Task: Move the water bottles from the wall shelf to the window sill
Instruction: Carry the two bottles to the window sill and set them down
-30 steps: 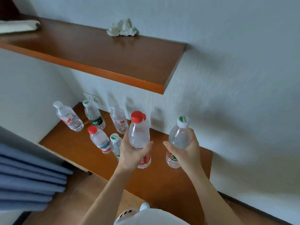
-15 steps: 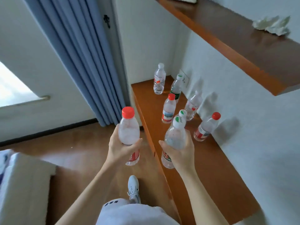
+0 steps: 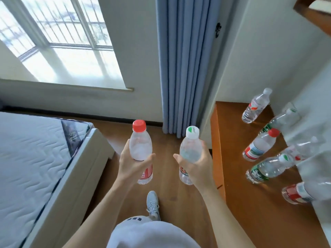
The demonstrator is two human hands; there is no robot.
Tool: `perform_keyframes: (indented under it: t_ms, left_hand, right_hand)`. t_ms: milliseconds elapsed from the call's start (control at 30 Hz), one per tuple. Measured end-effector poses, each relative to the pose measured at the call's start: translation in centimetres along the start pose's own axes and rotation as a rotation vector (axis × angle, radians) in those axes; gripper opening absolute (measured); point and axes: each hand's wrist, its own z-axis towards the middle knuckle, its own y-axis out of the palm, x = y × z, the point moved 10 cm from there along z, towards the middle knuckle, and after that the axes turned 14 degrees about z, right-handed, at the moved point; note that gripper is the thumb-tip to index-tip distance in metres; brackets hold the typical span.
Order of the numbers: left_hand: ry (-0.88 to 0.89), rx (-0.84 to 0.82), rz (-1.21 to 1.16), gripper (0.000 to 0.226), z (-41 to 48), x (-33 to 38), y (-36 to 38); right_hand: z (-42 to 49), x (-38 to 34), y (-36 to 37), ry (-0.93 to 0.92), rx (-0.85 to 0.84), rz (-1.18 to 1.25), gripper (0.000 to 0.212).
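Left hand (image 3: pixel 132 169): grip clamped round the middle of the red-cap bottle (image 3: pixel 140 149), thumb across the front, bottle upright. Right hand (image 3: pixel 198 169): grip clamped round the white-cap bottle (image 3: pixel 189 149), also upright, green mark on the cap, label mostly hidden by the palm. Both held bottles are off the shelf (image 3: pixel 250 212), out past its open edge and over the floor (image 3: pixel 172 194). The white-cap one is near that edge and the red-cap one is further out from it. Neither touches the shelf. Six other bottles (image 3: pixel 259 145) stand on the shelf along its wall side: a clear-cap one at the far end, a red-cap one mid-shelf, a green-label one each side of it, and a red-label one at the near end. Those closest to the wall are smeared by blur, so caps and labels there are unreadable. Sill (image 3: pixel 80 72) is well apart from the shelf, past the curtain (image 3: pixel 182 68), which hangs just beyond the shelf's far end. The sill is sunlit, window (image 3: pixel 62 24) above it. Bed (image 3: pixel 26 158) is across the floor from the shelf, on the side away from the wall. Shoe (image 3: pixel 152 203) is on the floor between bed and shelf, below the held bottles. A corner of an upper shelf (image 3: pixel 313 13) shows above the shelf.
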Motion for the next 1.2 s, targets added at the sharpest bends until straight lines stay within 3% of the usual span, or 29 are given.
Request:
perform_keyframes:
  t_ms: [267,667,867,1100,1200]
  left_hand:
    - [-0.072,0.055,-0.045,0.074,6.5,-4.9,-3.1]
    - [-0.157,0.148,-0.063,0.079,24.7,-11.8,-10.3]
    - [-0.192,0.208,-0.069,0.061,32.0,-15.0,-14.2]
    - [-0.247,0.271,-0.034,0.076,38.7,-18.5,-16.7]
    - [-0.271,0.320,-0.043,0.066,42.1,-19.6,-17.8]
  right_hand:
    - [6.1,1.6,7.7,0.064,-0.081,-0.016,0.063]
    - [23.1,2.4,24.9,0.037,-0.219,-0.062,0.072]
    - [28.9,2.8,32.7,0.020,-0.293,-0.067,0.070]
    - [35.5,4.1,40.4,-0.049,-0.395,-0.129,0.059]
    - [39.3,4.8,43.8,-0.038,-0.437,-0.126,0.058]
